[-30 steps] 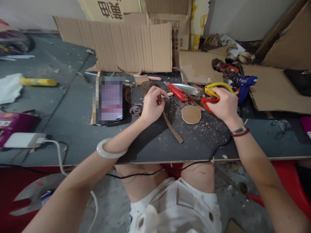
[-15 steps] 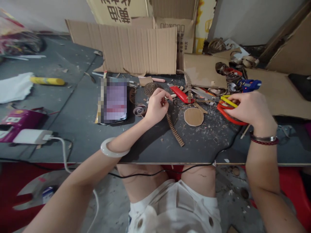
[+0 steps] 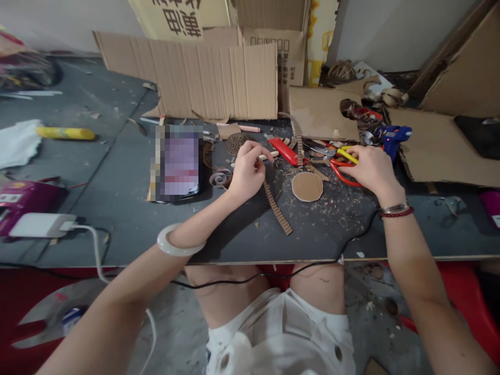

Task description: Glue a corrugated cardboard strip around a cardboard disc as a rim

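My left hand (image 3: 247,169) is curled in a pinch over the dark table (image 3: 128,219), its fingertips closed on the top end of a ribbed cardboard strip (image 3: 276,206) that trails toward me. My right hand (image 3: 369,167) rests on the red and yellow handles of a pair of scissors (image 3: 340,162), fingers wrapped over them; the blades lie among scraps to the left. A round cardboard disc (image 3: 307,186) lies flat between the two hands. A red utility knife (image 3: 285,150) sits just beyond the left hand.
A phone (image 3: 178,162) lies left of my left hand. A blue glue gun (image 3: 391,137) stands behind the scissors, its black cord running off the front edge. Corrugated cardboard sheets (image 3: 219,78) stand at the back; a white charger (image 3: 39,225) and a yellow tube (image 3: 64,133) lie at left.
My right hand has carried the scissors from raised over the table down onto the scraps and drawn back left. The left hand has stayed on the strip.
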Demonstrator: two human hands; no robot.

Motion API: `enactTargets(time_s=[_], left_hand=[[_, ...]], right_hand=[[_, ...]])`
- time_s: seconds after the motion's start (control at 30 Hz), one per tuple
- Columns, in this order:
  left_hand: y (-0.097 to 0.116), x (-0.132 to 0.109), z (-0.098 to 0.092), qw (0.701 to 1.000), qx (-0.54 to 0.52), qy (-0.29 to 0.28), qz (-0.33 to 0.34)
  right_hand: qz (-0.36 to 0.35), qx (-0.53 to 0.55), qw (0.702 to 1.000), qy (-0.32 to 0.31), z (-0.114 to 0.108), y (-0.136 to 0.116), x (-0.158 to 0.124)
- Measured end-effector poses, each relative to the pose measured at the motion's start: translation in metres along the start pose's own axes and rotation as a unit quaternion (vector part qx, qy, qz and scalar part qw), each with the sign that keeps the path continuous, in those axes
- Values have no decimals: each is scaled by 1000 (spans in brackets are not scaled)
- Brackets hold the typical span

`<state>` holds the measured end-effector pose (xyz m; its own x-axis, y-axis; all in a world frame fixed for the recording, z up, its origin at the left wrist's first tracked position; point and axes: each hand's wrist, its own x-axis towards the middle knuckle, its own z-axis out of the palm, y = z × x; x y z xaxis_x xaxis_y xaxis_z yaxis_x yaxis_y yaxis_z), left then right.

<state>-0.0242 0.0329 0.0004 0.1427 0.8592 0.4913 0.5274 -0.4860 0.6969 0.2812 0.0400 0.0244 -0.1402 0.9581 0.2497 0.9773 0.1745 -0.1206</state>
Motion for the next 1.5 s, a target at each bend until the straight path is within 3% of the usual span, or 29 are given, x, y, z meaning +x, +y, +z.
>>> enactTargets(time_s=[0.17, 0.3, 0.43, 0.57, 0.67, 0.8, 0.93, 1.07, 1.3, 1.5], left_hand=[[-1, -1, 0, 1000, 27, 2, 12], [-4, 3, -4, 1000, 26, 8, 9], [-10, 9, -12, 1000, 25, 6, 4], [-15, 12, -19, 989, 146, -8, 9], [-17, 13, -22, 973, 226, -39, 29], [-16, 14, -29, 956, 280, -66, 53], [-12, 16, -39, 933, 357, -33, 8], [-14, 17, -41, 933, 359, -23, -18], [-7, 14, -34, 949, 311, 31, -32], [-3, 9, -33, 955, 292, 42, -40]], right_hand=[[-54, 81, 994, 46, 7, 2, 2], [-107, 118, 981, 113, 9, -26, -1], [-200, 99, 973, 62, 23, -63, -7], [-219, 103, 970, 21, 38, -73, -9], [-213, 141, 966, 48, 39, -69, -6], [-175, 203, 954, 131, 30, -63, -3], [-137, 248, 929, 235, 18, -55, -4], [-118, 283, 904, 300, 9, -47, -7], [-29, 396, 865, 307, 9, -43, -9], [-6, 414, 872, 260, 11, -46, -10]])
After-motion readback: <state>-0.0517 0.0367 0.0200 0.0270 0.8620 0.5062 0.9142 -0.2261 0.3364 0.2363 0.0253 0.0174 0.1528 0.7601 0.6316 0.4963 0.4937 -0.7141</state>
